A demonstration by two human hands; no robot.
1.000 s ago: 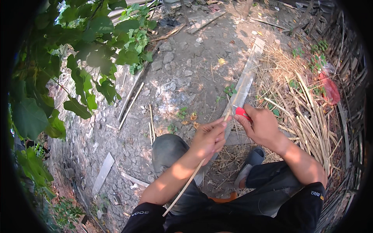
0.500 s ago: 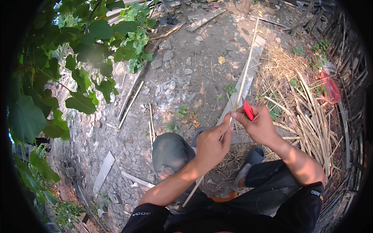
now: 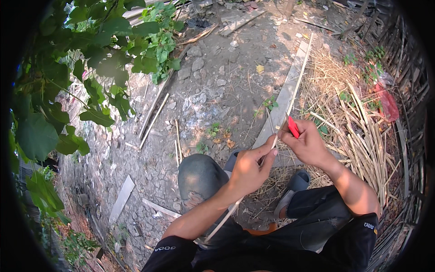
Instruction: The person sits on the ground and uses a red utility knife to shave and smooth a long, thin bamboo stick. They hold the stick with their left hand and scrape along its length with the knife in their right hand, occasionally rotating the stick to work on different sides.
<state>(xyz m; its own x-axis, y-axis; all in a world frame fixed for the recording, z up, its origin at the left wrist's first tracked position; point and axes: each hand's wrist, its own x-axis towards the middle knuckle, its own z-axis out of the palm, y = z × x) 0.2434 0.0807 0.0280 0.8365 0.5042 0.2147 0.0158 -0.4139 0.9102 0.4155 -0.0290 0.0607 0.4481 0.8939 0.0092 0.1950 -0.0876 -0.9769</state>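
A long, thin, pale wooden strip [image 3: 299, 80] slants from the upper right, between my hands, down to my lap. My left hand [image 3: 250, 171] is closed around it, thumb and fingers pinching it just below the right hand. My right hand [image 3: 308, 144] is closed on a red-handled knife [image 3: 293, 127], its red end sticking up from the fist against the strip. Its blade cannot be made out clearly among the fingers. Behind the hands, a flat grey board [image 3: 288, 81] lies on the ground beside the strip.
A pile of split pale sticks [image 3: 369, 149] and straw [image 3: 326, 81] lies to the right, near a red plastic bag [image 3: 386, 102] and a stick fence [image 3: 410, 68]. Leafy branches [image 3: 97, 68] hang at the upper left. Stones and loose slats [image 3: 121, 199] are scattered on the left.
The strip's far end has swung right and drawn nearer, and more of its near end shows by my lap. My right hand has shifted slightly right; the left hand still grips the strip.
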